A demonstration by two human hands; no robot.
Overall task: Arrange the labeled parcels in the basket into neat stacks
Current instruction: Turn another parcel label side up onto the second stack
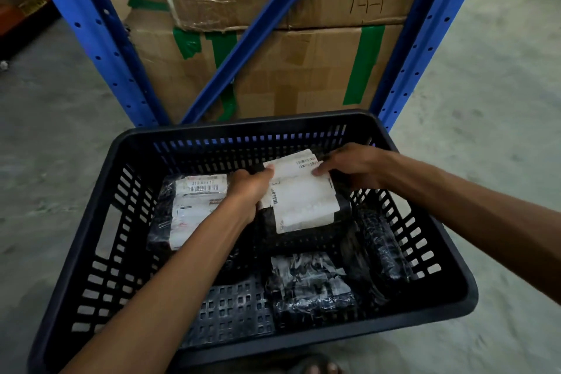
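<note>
A dark slotted plastic basket (452,291) stands on the floor in front of me. Both hands are inside it, gripping one black-wrapped parcel with a large white label (303,200) at the far middle. My left hand (250,190) holds its left edge and my right hand (349,165) holds its far right corner. To the left lies another labeled parcel (194,206), partly under my left forearm. A black wrapped parcel (309,285) lies at the near middle, no label showing. Another black bundle (379,252) leans along the right wall.
A blue metal rack (100,39) with a diagonal brace stands just beyond the basket, holding taped cardboard boxes (303,70). Grey concrete floor (485,100) lies on both sides. The toe of a sandal (315,367) shows at the near edge.
</note>
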